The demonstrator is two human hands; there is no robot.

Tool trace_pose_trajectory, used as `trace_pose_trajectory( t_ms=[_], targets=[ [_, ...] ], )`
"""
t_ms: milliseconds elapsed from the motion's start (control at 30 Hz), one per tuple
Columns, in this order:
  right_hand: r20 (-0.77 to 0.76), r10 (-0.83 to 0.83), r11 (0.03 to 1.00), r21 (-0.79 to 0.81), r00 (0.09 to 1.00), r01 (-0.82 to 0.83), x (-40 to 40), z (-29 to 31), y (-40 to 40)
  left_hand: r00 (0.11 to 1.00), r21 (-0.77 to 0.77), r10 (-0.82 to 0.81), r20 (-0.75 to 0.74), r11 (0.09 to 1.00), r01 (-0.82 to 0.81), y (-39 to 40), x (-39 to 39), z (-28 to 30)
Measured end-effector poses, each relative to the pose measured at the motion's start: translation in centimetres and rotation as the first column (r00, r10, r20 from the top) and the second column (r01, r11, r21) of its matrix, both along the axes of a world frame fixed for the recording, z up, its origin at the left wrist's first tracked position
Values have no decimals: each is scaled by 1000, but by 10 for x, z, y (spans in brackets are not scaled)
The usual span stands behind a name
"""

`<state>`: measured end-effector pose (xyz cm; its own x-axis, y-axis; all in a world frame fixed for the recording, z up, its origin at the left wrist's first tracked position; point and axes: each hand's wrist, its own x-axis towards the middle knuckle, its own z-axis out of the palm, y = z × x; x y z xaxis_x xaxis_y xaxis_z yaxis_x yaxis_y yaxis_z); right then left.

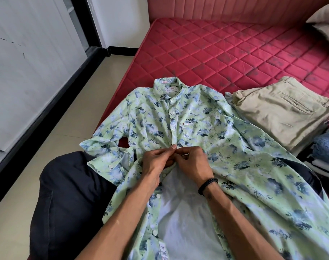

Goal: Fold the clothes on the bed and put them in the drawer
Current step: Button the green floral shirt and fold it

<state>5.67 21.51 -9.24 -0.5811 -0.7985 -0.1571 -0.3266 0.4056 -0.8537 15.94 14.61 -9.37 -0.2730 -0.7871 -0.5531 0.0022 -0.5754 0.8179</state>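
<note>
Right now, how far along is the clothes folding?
Done: khaki trousers lie folded on the bed, beside a stack of clothes. In hand: left hand and right hand pinch the floral shirt placket, buttoning it. Left: folding it; no drawer is in view.

Pale green blue-floral shirt (197,117), red quilted mattress (225,49), beige trousers (283,109)

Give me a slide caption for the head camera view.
Both hands, left and right, buttoning a floral shirt on the red mattress.

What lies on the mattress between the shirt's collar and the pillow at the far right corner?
Nothing: in the head view, only bare red quilted mattress stretches between the shirt collar and the pillow.
</note>
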Motion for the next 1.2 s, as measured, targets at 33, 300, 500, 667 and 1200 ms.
trace_pose_trajectory(
  t_ms=[33, 300, 500, 667, 1200],
  targets=[
    [11, 11, 1000, 18, 1000, -11, -2, 0, 0, 1000, 11, 4, 13, 1000, -5, -1, 0, -1],
    [121, -79, 997, 27, 990, 76, -9, -6, 0, 984, -199, -36, 174, 977, 71, -5, -4, -17],
    [100, -105, 994, -3, 989, 106, -7, -7, -1, 981, -314, -54, 184, 943, 111, -5, -4, -22],
    [48, -132, 991, -16, 990, 133, -6, -5, -4, 992, -283, -33, 118, 957, 66, -6, -7, -21],
    [396, -195, 979, 25, 897, 202, -6, 8, -7, 993, 154, 86, -85, 985, -72, -14, -2, -4]
  ],
)
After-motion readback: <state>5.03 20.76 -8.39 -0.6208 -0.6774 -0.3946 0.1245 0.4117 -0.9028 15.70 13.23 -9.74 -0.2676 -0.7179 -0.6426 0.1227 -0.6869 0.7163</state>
